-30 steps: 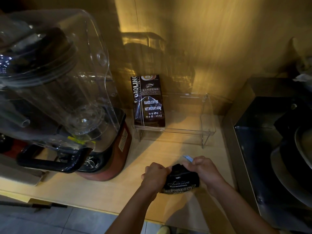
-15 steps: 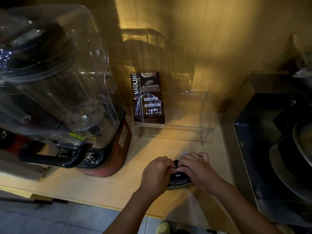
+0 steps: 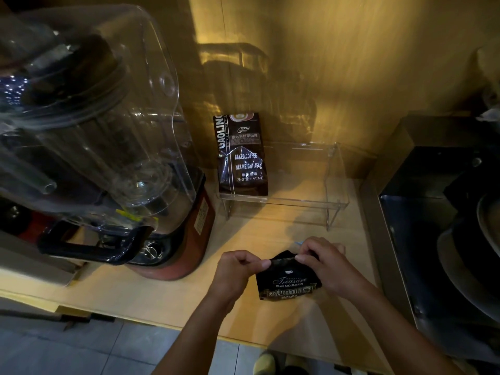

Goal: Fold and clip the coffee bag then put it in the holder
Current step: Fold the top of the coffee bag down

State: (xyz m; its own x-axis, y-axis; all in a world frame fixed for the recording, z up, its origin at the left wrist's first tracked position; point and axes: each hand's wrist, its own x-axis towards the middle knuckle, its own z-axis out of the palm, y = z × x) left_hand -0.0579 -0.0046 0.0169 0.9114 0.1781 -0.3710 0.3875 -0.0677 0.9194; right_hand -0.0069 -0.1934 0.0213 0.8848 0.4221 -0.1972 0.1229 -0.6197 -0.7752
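Both hands busy on a small black coffee bag [image 3: 288, 280], down on the wooden counter [image 3: 167, 296] near the front edge. Left hand [image 3: 238, 274] curled shut, pinching the top left corner of the bag. Right hand [image 3: 328, 266] curled shut too, pinching the top right part between thumb and fingers. Top of the bag bent over and crumpled between the two hands. Gold words on the front, easy to see.

Looks like the folding step, only partly done. Top rolled down a bit but not neat or flat yet. No clip on the bag. A tiny pale blue thing [image 3: 299, 243] peeking out just behind the right hand, maybe the clip, too small to be sure.

Clear plastic holder [image 3: 335, 185] farther back by the wall, well apart from the hands. One tall dark coffee bag [image 3: 242, 155] already standing in its left end. Lots of free room beside it on the right.

Left to do, at a guess: finish the fold, put the clip on, lift the bag, set it in the holder. Big blender [image 3: 108, 147] to the left, not in the way.
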